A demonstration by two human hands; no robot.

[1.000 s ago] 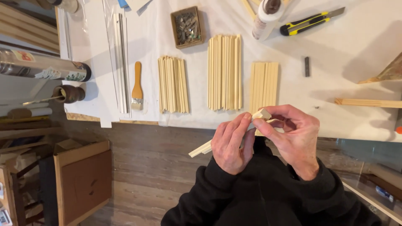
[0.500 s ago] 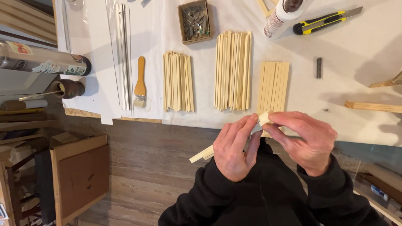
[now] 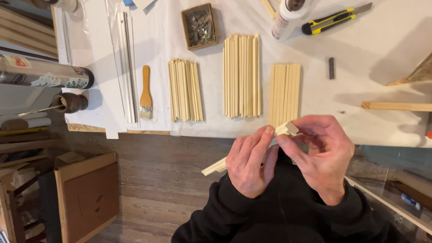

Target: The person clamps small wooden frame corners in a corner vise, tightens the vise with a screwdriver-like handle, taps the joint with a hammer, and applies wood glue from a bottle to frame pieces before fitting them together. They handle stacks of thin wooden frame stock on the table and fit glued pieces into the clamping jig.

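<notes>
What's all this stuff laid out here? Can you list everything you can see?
wooden strip: one, pale, held in both hands over the floor
stacks of strips: three, pale wood, on the white table: left, middle, right
brush: one, wooden handle, left of the stacks
small box: one, brown, full of grey metal bits, table top edge
utility knife: one, yellow and black, top right
bottle: one, white, beside the knife
crate: one, brown wood, on the floor
left hand: grips the strip
right hand: pinches the strip's end
</notes>
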